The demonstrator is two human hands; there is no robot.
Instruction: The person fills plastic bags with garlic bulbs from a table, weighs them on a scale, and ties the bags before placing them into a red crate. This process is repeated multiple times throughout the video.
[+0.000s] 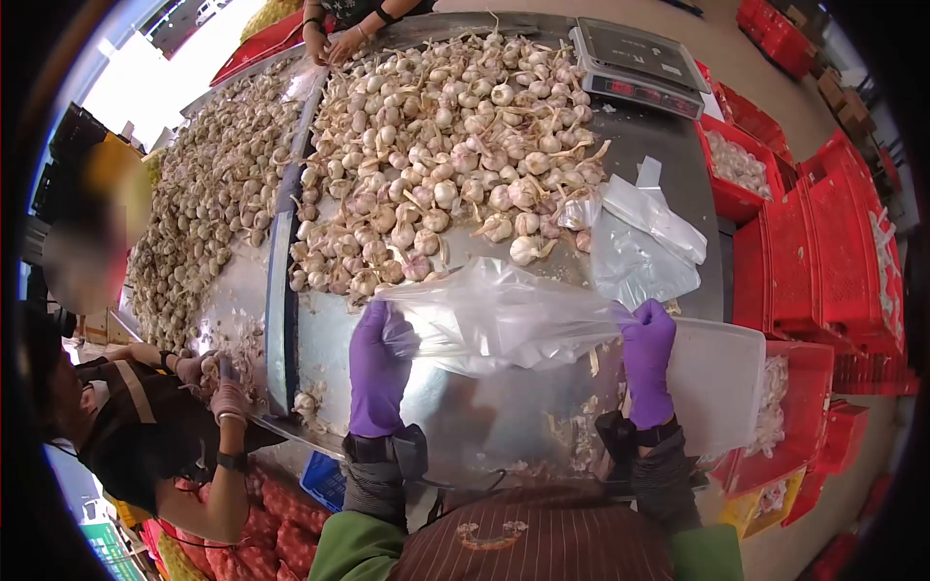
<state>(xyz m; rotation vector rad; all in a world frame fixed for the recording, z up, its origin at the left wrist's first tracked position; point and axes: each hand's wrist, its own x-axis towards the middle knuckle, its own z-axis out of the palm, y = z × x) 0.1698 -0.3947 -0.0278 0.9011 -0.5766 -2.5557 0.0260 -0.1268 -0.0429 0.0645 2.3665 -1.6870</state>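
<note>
A clear plastic bag [494, 315] is stretched sideways between my two purple-gloved hands, above the metal table [484, 416]. My left hand [380, 363] is closed on the bag's left end. At its right end, my right hand [648, 358] grips the plastic in a fist. Just beyond the bag lies a large heap of garlic bulbs [446, 145], many with dry stalks. A stack of clear plastic bags [644, 242] rests on the table beyond my right hand. Next to that hand sits a translucent white plastic tub [712, 387].
A digital scale [639, 63] stands at the table's far right corner. Red crates [823, 242] are stacked on the right. A metal divider [283, 281] separates a second garlic heap [208, 194]. One co-worker's gloved hand [230, 399] is at left; another's hands [339, 44] are at the far side.
</note>
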